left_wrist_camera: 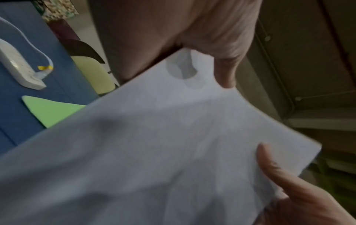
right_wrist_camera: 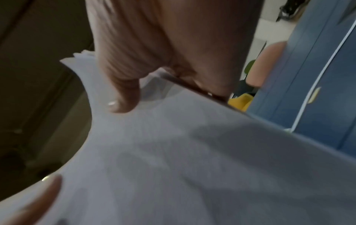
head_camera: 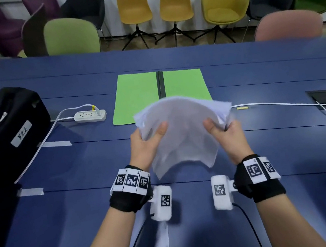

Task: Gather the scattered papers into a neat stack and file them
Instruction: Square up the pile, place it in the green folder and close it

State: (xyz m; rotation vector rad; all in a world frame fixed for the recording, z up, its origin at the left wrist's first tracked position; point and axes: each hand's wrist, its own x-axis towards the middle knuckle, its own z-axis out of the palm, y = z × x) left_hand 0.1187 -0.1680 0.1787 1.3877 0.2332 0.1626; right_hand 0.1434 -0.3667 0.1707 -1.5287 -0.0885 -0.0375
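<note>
Fingers point(head_camera: 161, 128) of both hands grasp the stack of white papers point(head_camera: 183, 135): the left hand point(head_camera: 146, 147) pinches its left edge with the thumb on top, the right hand point(head_camera: 226, 135) pinches the right edge likewise. Held between them above the blue tabletop point(head_camera: 79, 163), the stack bows upward in the middle, its sheets fanned unevenly at the far edge. An open green folder point(head_camera: 139, 97) lies flat just beyond the papers, a white power strip point(head_camera: 90, 115) to its left.
</note>
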